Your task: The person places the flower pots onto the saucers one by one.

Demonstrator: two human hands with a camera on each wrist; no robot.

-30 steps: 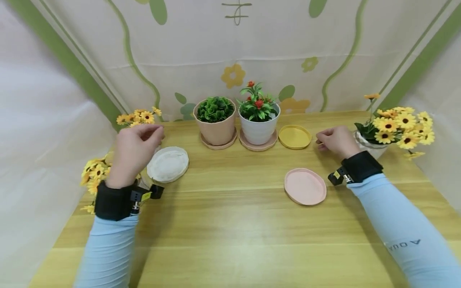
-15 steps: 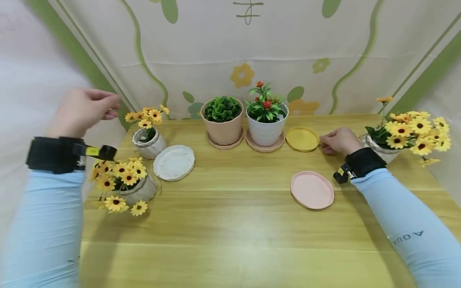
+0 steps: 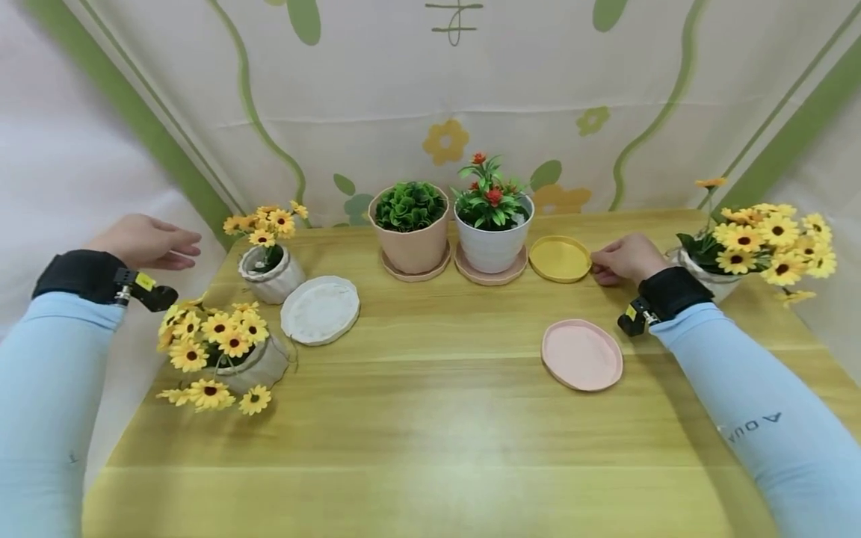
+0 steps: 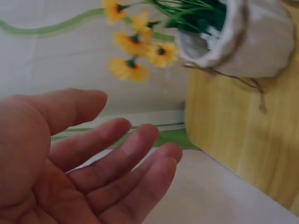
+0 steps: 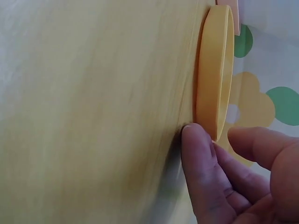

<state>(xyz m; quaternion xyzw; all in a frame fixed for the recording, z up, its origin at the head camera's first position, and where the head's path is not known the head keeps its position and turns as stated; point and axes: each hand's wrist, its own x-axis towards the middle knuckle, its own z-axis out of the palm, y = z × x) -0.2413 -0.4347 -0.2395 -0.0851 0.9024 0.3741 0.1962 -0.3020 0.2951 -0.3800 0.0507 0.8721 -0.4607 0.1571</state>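
My left hand (image 3: 151, 243) hovers off the table's left edge, holding nothing. Its fingers (image 4: 135, 144) are spread and slightly bent, apart from a small white pot of yellow daisies (image 3: 272, 273). In front of that pot stands a second one with larger yellow daisies (image 3: 225, 347). At the back right, my right hand (image 3: 631, 259) is at the near right rim of a yellow saucer (image 3: 560, 259). In the right wrist view the fingertips touch or nearly touch the saucer's edge, while the thumb (image 5: 254, 142) stays apart from it.
A white saucer (image 3: 320, 310) lies by the left pots, a pink saucer (image 3: 582, 355) at the right. At the back, a pink pot (image 3: 412, 246) and a white pot (image 3: 493, 246) stand on saucers. Another daisy pot (image 3: 709, 282) sits behind my right wrist.
My left hand has moved left, away from the daisy pots, and then lowered, its fingers loosening. The right hand has come slightly closer to the yellow saucer. The camera view shifted a little.
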